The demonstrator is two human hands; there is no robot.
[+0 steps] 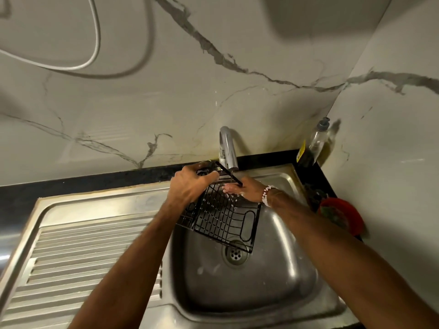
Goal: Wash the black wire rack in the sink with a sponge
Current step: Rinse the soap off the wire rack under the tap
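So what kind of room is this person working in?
Most likely a home kitchen: a stainless-steel sink with a ribbed draining board, a curved chrome tap in front of a marble-patterned wall, and a clear pump-top soap bottle in the corner.

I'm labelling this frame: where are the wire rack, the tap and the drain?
wire rack (223, 217), head view, on its grid of wires.
tap (228, 150), head view, on the curved spout.
drain (235, 255), head view, on the holed strainer.
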